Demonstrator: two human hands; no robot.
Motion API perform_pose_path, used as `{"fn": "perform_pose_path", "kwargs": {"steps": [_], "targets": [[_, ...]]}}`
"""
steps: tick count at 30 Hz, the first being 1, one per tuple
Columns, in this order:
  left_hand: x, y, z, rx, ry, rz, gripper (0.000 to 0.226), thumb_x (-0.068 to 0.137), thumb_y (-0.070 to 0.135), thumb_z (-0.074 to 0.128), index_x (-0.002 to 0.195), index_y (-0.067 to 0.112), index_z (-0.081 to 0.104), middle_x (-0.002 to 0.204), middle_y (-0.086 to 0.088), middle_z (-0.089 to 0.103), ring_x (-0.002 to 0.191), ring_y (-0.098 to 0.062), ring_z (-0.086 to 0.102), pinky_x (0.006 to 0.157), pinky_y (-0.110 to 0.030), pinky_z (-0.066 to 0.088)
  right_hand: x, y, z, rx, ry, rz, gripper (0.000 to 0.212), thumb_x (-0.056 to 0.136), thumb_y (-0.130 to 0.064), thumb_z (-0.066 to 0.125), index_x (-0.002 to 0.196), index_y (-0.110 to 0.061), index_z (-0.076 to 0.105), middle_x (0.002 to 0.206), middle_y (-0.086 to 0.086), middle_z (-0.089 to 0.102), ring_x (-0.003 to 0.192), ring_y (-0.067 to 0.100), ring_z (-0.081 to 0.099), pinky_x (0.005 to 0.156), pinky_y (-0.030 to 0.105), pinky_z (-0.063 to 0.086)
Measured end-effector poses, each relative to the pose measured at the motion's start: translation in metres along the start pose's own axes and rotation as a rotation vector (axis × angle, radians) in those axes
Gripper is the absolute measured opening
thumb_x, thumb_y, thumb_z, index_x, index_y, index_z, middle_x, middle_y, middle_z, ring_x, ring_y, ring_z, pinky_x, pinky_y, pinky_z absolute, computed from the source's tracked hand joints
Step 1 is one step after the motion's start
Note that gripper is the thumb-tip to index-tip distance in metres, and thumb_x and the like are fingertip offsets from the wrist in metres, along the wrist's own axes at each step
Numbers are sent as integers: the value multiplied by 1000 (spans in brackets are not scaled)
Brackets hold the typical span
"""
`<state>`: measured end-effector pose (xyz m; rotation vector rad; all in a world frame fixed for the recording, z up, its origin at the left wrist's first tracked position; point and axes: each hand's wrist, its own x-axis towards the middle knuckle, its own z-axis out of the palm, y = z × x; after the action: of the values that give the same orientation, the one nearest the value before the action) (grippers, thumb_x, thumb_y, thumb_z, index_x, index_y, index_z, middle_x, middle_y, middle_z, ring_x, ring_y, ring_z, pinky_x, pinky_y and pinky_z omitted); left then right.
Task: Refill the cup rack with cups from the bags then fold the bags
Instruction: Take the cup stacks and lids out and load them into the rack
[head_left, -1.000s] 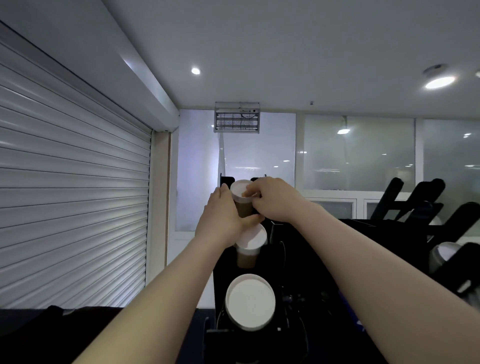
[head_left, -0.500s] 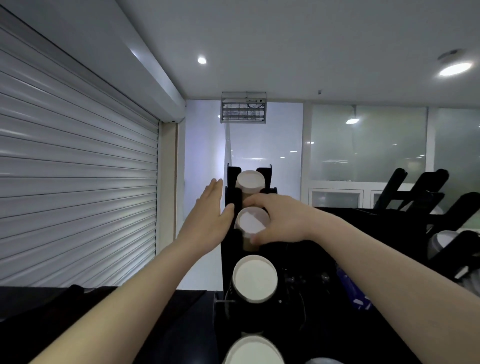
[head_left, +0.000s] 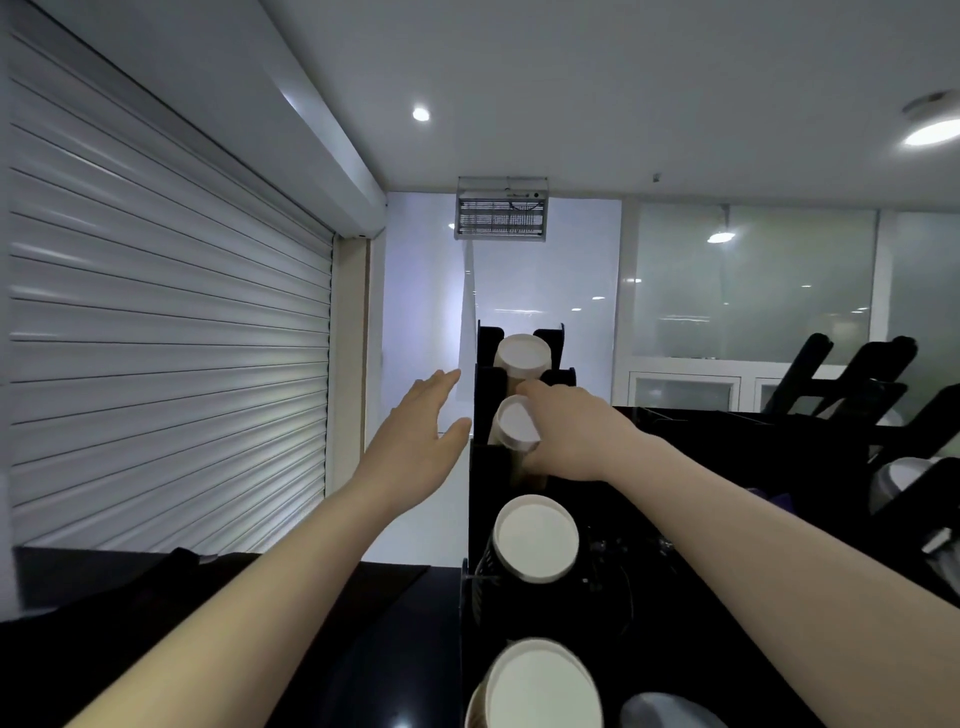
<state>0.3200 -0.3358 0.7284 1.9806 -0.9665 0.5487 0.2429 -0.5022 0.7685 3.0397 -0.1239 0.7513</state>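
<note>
Refilling step, I reckon: right hand (head_left: 571, 439) is gripping a white-bottomed brown paper cup stack (head_left: 514, 423) sitting in the tall black cup rack (head_left: 482, 483); left hand (head_left: 415, 436) is hovering flat and empty just beside it. Next move is probably pushing the stack home.

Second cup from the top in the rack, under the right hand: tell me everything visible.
The paper cup is brown-sided with a white round end facing the camera. It lies tilted in the second slot from the top of the black cup rack, its far part hidden behind the rack wall. The right hand grips it from the right, fingers curled over its top.
</note>
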Motion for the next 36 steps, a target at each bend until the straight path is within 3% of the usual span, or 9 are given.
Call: {"fn": "perform_pose_path", "kwargs": {"steps": [4,6,9,12,19,24,26,30,36], "targets": [[-7,3,-4,55,-29,47,56,98,30,44,148,33,20,157,12,15,144,-4,4,119,-38,8,-8,0,4,38,41,-33,95,72,-39,72,148,-25,18,139,6,37,121,32,43,94,44,45],[-12,6,-9,112,-31,76,57,98,32,44,148,33,19,157,12,14,144,-4,3,119,-39,9,-14,1,3,41,54,-65,98,73,-43,71,151,-23,14,150,3,28,132,31,34,103,45,38],[-21,14,-19,184,-36,104,58,98,34,44,149,31,17,157,12,13,144,-4,1,119,-38,8,-29,0,-4,68,47,-105,92,78,-44,68,150,-18,17,156,2,21,141,25,23,113,39,25],[-36,26,-28,219,-46,130,60,98,34,44,150,30,15,157,12,11,144,-2,-1,119,-36,7,-52,-4,-16,107,108,-146,83,84,-43,64,149,-17,22,155,0,26,140,20,23,111,30,21],[-83,73,-46,278,-37,208,61,96,33,46,148,36,15,155,17,11,144,-2,1,119,-36,6,-126,1,-50,42,180,-210,68,90,-43,54,149,-29,23,158,-8,15,146,11,6,117,29,11],[-122,108,-53,305,-23,240,63,95,35,47,148,38,13,147,26,6,139,5,-1,118,-29,1,-182,16,-74,-47,313,-319,49,88,-32,59,136,-25,48,148,-5,38,142,14,22,110,19,9],[-135,122,-51,295,-4,252,63,94,36,48,148,36,15,148,27,7,140,7,0,117,-21,0,-203,21,-80,-57,333,-341,45,85,-28,65,130,-22,56,141,-3,47,138,18,33,110,22,15],[-162,150,-37,244,17,297,62,94,31,50,141,46,12,140,37,6,122,31,-11,102,1,-7,-246,35,-83,-63,362,-371,41,78,-22,73,118,-17,64,127,1,60,126,23,50,107,34,32],[-202,174,4,160,-38,317,59,93,34,50,144,42,22,145,33,14,130,25,-1,104,1,1,-299,64,-75,-73,340,-289,38,75,-18,76,111,-13,67,119,2,64,119,25,56,103,34,37]]}}
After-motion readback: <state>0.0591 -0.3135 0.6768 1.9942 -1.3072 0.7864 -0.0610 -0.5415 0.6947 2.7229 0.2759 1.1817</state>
